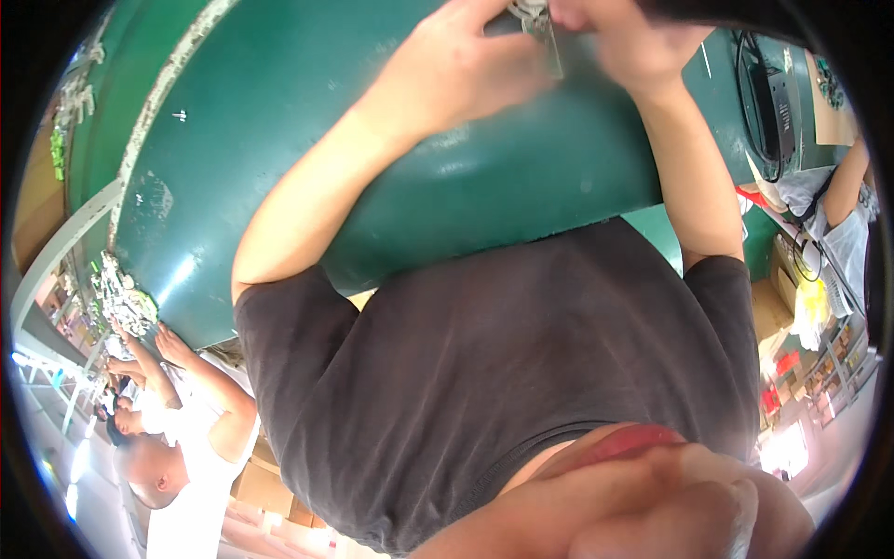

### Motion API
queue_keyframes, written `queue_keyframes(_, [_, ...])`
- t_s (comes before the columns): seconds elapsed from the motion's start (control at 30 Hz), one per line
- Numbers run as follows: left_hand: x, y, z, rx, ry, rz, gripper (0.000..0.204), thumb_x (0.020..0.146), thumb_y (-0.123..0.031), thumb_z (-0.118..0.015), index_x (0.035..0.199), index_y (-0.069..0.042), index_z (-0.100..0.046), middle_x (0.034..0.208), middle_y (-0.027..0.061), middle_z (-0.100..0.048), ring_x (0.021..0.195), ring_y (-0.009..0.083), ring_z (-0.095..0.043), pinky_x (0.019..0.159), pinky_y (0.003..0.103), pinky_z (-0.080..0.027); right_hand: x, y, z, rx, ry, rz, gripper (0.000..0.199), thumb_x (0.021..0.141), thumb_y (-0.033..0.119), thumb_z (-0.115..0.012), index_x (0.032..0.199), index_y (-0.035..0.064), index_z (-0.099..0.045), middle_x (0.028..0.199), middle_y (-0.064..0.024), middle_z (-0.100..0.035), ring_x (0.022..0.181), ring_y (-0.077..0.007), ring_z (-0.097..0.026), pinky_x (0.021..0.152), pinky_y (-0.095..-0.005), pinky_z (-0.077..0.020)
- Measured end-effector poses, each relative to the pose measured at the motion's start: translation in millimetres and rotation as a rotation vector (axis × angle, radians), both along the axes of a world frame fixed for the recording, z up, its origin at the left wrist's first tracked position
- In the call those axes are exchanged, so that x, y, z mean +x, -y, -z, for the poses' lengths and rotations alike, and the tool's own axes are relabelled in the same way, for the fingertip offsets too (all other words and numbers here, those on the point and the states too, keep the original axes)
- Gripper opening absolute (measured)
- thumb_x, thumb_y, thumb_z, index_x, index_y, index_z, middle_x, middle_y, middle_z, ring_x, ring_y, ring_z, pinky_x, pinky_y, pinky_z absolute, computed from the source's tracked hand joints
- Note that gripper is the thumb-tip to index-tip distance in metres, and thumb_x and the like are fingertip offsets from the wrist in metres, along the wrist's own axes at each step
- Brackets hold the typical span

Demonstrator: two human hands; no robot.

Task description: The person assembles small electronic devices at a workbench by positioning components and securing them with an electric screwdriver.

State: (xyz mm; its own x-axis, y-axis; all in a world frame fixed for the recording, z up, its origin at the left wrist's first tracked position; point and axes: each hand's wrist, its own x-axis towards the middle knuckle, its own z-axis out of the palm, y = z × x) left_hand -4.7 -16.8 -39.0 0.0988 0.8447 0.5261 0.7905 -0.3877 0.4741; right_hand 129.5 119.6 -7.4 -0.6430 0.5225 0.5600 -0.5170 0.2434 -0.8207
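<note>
At the top edge of the head view, both my hands meet around a small silvery part. A thin, see-through strip hangs down beside it; whether the two are joined I cannot tell. My left hand is closed on the part from the left, its thumb side blurred. From the right, my right hand is closed with its fingertips against the same part. The frame's edge cuts off some of the fingers and the part's upper side. Beneath both hands lies the green tabletop.
A small silvery piece lies on the table at left, near a worn pale rail. Farther left, a co-worker's hands are by a heap of small parts. A black box with cables lies right; another person's arm shows there.
</note>
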Motion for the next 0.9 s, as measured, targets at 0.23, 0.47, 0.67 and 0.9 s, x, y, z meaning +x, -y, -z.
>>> queue_keyframes(0.23, [7,-1,-4,-0.146,0.040,-0.042,0.038,0.073,-0.022,-0.087,0.106,-0.008,-0.075,0.139,0.0195,-0.057,0.134,0.0400,-0.053,0.110,0.047,-0.048,-6,-6,12,0.143,-0.055,0.040,0.057,0.089,-0.008,-0.067,0.138,0.0014,-0.040,0.095,-0.0088,-0.063,0.074,-0.0133,-0.061,0.064,-0.0274,-0.0500])
queue_keyframes(0.47, [10,-1,-11,-0.141,0.058,-0.062,0.030,0.072,-0.020,-0.089,0.094,-0.007,-0.074,0.138,0.0181,-0.056,0.126,0.0375,-0.058,0.101,0.045,-0.054,-7,-4,17,0.067,-0.092,0.001,0.055,0.085,-0.012,-0.071,0.132,0.0026,-0.048,0.110,-0.0083,-0.065,0.089,-0.0125,-0.064,0.071,-0.0279,-0.0532])
queue_keyframes(0.67, [0,-3,-26,-0.216,0.076,-0.089,0.034,0.071,-0.020,-0.089,0.099,-0.008,-0.074,0.138,0.0181,-0.057,0.126,0.0371,-0.059,0.102,0.044,-0.054,-10,-1,9,-0.054,-0.204,0.054,0.051,0.089,-0.015,-0.066,0.132,0.0019,-0.048,0.094,-0.0068,-0.066,0.066,-0.0103,-0.060,0.055,-0.0252,-0.0485])
queue_keyframes(0.9, [-142,-94,-45,0.023,-0.192,-0.468,0.037,0.083,-0.016,-0.078,0.116,-0.003,-0.067,0.145,0.0352,-0.049,0.136,0.0493,-0.048,0.110,0.049,-0.045,-13,9,10,-0.063,-0.051,0.054,0.057,0.087,0.003,-0.079,0.133,0.0025,-0.047,0.095,-0.0036,-0.066,0.083,-0.0095,-0.062,0.079,-0.0262,-0.0523])
